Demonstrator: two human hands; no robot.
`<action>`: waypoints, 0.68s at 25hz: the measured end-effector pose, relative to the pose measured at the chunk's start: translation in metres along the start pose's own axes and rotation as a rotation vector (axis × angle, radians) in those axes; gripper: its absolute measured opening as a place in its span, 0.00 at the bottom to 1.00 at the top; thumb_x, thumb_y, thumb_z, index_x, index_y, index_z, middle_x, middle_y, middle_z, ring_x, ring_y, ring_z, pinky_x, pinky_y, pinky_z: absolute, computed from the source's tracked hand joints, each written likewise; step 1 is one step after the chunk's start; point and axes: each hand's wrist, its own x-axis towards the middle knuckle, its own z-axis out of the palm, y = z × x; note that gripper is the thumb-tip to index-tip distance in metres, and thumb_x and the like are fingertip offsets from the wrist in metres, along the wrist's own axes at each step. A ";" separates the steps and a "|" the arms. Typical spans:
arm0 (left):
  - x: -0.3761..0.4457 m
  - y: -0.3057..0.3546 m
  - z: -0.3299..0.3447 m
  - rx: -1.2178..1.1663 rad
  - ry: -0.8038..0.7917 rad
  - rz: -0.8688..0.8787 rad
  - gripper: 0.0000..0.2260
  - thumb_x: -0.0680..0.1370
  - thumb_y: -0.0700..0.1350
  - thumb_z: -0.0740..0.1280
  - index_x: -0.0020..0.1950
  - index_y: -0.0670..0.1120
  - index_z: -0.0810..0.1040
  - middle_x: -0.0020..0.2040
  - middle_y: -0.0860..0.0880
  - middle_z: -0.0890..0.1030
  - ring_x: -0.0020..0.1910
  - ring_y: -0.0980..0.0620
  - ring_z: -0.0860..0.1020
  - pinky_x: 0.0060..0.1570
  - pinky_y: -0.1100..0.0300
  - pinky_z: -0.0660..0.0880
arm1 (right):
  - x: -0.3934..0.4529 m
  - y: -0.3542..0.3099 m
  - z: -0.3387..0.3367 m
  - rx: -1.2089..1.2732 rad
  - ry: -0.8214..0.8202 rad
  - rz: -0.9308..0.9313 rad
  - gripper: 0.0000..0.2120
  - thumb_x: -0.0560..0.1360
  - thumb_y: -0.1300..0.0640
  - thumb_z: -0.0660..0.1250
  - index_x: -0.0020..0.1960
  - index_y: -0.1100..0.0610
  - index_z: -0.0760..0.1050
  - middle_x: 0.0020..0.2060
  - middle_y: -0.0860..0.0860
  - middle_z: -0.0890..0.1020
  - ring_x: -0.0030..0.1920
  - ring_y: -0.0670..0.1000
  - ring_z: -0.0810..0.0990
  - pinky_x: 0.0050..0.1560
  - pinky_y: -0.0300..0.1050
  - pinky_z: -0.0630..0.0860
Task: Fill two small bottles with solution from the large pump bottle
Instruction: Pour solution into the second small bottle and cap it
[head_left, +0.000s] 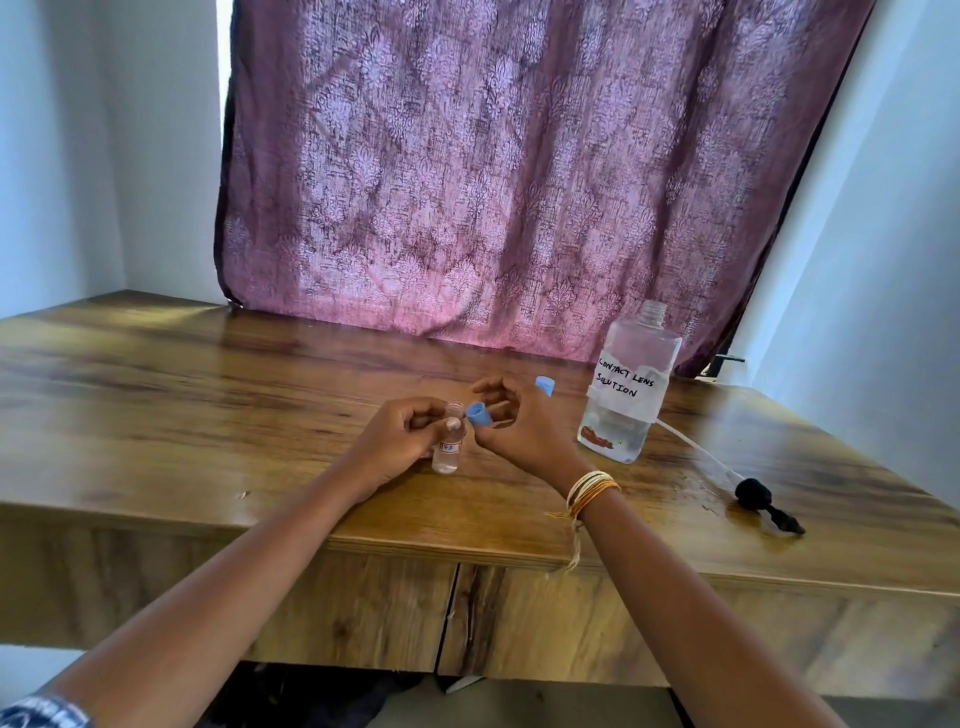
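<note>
My left hand (402, 434) grips a small clear bottle (449, 449) that stands upright on the wooden table (208, 395), its neck open. Right beside that neck, my right hand (514, 423) pinches a blue cap (479, 414). Behind my right hand the blue top of a second small bottle (545, 386) shows; the rest of it is hidden. The large clear bottle (626, 387), labelled contact lens solution, stands open to the right with a little liquid in its bottom. Its black pump head (758, 496) with white tube (696, 449) lies on the table.
A purple patterned curtain (519, 171) hangs behind the table's far edge. White walls close in on both sides. The table's front edge (467, 551) runs below my wrists, and a thread bracelet (589, 493) sits on my right wrist.
</note>
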 end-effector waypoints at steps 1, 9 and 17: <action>0.000 0.000 -0.001 0.006 -0.003 0.003 0.11 0.75 0.40 0.70 0.57 0.41 0.80 0.47 0.46 0.85 0.40 0.62 0.82 0.34 0.71 0.75 | 0.000 -0.004 -0.003 0.000 -0.001 -0.017 0.17 0.66 0.67 0.72 0.55 0.60 0.78 0.45 0.55 0.83 0.46 0.52 0.84 0.47 0.44 0.81; 0.003 -0.007 -0.004 0.036 0.008 0.020 0.04 0.73 0.42 0.73 0.44 0.51 0.83 0.40 0.48 0.84 0.36 0.59 0.79 0.37 0.63 0.74 | 0.010 -0.031 -0.017 -0.175 -0.178 -0.195 0.15 0.70 0.70 0.69 0.55 0.59 0.82 0.46 0.53 0.84 0.43 0.45 0.81 0.45 0.34 0.76; 0.003 -0.009 -0.005 0.058 -0.003 0.026 0.05 0.74 0.41 0.72 0.49 0.47 0.83 0.41 0.40 0.83 0.39 0.51 0.75 0.41 0.56 0.72 | 0.031 -0.050 -0.015 -0.388 -0.204 -0.168 0.08 0.67 0.58 0.77 0.44 0.60 0.84 0.37 0.51 0.84 0.36 0.44 0.78 0.40 0.42 0.75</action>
